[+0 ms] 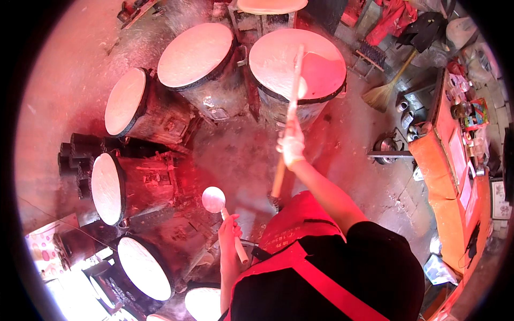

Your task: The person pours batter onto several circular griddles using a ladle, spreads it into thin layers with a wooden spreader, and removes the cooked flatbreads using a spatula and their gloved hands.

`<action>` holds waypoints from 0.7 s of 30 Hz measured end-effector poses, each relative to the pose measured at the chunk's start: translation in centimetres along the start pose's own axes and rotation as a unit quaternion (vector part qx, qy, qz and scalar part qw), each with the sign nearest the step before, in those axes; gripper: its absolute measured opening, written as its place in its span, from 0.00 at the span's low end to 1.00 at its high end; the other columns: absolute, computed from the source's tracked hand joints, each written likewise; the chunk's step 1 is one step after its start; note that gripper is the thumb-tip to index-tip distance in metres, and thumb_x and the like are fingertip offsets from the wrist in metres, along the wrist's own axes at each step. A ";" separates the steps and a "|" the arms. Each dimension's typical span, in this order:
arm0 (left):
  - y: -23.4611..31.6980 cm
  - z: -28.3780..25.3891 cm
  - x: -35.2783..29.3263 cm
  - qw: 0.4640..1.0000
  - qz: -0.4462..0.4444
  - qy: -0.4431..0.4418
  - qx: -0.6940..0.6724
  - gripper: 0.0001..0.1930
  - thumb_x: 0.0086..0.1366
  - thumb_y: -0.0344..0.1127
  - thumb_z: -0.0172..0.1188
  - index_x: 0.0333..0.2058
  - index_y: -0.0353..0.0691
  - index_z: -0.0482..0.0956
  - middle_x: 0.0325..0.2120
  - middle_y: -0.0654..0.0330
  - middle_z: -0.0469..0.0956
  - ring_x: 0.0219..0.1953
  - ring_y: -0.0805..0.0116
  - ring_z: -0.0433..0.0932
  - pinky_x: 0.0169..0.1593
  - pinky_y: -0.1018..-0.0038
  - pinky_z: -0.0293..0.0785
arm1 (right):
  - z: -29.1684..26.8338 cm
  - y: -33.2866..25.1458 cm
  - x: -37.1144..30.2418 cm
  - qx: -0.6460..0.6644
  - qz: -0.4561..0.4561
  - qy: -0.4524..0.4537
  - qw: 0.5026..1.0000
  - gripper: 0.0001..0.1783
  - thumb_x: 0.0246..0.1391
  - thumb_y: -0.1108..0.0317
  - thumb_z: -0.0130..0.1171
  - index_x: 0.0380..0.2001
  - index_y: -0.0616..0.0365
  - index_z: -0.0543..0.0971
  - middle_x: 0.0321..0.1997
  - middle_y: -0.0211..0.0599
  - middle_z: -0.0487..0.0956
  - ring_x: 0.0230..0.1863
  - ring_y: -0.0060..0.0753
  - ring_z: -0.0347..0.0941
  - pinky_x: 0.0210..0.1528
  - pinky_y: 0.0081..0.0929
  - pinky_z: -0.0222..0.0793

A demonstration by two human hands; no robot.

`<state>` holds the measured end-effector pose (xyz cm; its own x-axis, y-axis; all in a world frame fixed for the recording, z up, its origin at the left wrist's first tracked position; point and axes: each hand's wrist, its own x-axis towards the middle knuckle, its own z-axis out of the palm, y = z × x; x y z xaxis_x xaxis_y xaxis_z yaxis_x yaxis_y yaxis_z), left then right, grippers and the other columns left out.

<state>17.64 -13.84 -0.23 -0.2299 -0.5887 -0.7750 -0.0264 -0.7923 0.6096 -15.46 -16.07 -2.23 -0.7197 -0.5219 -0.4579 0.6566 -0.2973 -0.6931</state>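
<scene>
Reaching out, right hand (292, 145) grips long stick (288, 123); left hand (229, 227) holds ladle (217, 202).

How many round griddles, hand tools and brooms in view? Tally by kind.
Round griddles with pale tops: 7, the lower-edge one partly cut off
Long wooden stick, right hand: 1
Round-headed ladle, left hand: 1
Broom: 1
Total: 10

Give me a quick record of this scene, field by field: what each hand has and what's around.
Left hand: grips a ladle by its handle, round bowl up
Right hand: gloved, holds a long wooden stick reaching over the nearest round griddle
Griddles: several round pale-topped drums in an arc around the person
Clothing: red apron over black top
Right side: orange table with clutter; broom on the floor
</scene>
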 end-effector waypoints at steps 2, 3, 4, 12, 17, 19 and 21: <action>0.4 1.7 0.0 0.999 0.002 -0.033 0.000 0.12 0.69 0.35 0.50 0.43 0.34 0.76 0.25 0.68 0.62 0.19 0.84 0.58 0.20 0.87 0.55 | -2.6 -3.4 0.4 -0.094 -0.040 0.027 0.994 0.25 0.66 0.50 0.42 0.65 0.30 0.57 0.17 0.20 0.60 0.10 0.16 0.52 0.09 0.18 0.50; 0.7 2.2 -0.2 0.999 0.005 -0.041 -0.003 0.12 0.69 0.35 0.50 0.43 0.33 0.76 0.25 0.68 0.62 0.19 0.84 0.58 0.20 0.87 0.54 | -1.1 -6.0 -0.3 -0.116 -0.019 0.064 0.991 0.25 0.65 0.48 0.43 0.64 0.32 0.58 0.18 0.21 0.60 0.10 0.16 0.51 0.09 0.19 0.49; 1.1 3.3 -0.5 0.999 0.001 -0.052 0.007 0.12 0.69 0.35 0.50 0.42 0.33 0.76 0.26 0.68 0.62 0.20 0.84 0.58 0.20 0.87 0.55 | -1.4 -6.4 1.0 -0.090 -0.031 0.073 0.993 0.25 0.64 0.47 0.44 0.63 0.33 0.59 0.18 0.22 0.60 0.10 0.16 0.51 0.09 0.19 0.50; 2.0 9.5 -0.7 0.995 0.032 -0.092 0.027 0.12 0.70 0.35 0.49 0.42 0.33 0.76 0.26 0.69 0.60 0.20 0.84 0.58 0.21 0.86 0.53 | -4.9 -8.7 1.9 -0.217 0.114 -0.180 0.953 0.24 0.65 0.50 0.46 0.63 0.31 0.63 0.15 0.19 0.59 0.10 0.15 0.51 0.12 0.17 0.49; 0.5 12.7 -0.6 0.994 0.038 -0.094 0.037 0.12 0.70 0.35 0.48 0.42 0.33 0.76 0.26 0.69 0.60 0.21 0.83 0.58 0.21 0.86 0.53 | -11.6 -17.7 2.8 -0.250 0.089 -0.127 0.956 0.23 0.67 0.53 0.40 0.64 0.31 0.61 0.17 0.21 0.61 0.10 0.14 0.50 0.12 0.15 0.46; 0.2 14.5 -0.3 0.994 0.042 -0.093 0.041 0.12 0.71 0.36 0.48 0.42 0.33 0.76 0.26 0.69 0.60 0.21 0.83 0.58 0.21 0.86 0.54 | -9.8 -18.2 3.7 -0.227 0.078 -0.105 0.965 0.22 0.66 0.55 0.42 0.63 0.32 0.63 0.18 0.24 0.63 0.11 0.15 0.52 0.13 0.17 0.48; 0.2 16.3 -0.4 0.993 0.048 -0.102 0.039 0.13 0.71 0.36 0.47 0.42 0.33 0.76 0.26 0.69 0.60 0.21 0.83 0.58 0.21 0.86 0.54 | -8.0 -16.8 3.2 -0.221 0.098 -0.118 0.963 0.21 0.65 0.55 0.43 0.61 0.34 0.65 0.18 0.24 0.64 0.10 0.16 0.52 0.12 0.18 0.48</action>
<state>1.90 -11.11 2.93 -0.4265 -0.6094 -0.6684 -0.0694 -0.7147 0.6960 -30.58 -6.33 3.50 -0.4864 -0.7157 -0.5013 0.5774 0.1673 -0.7991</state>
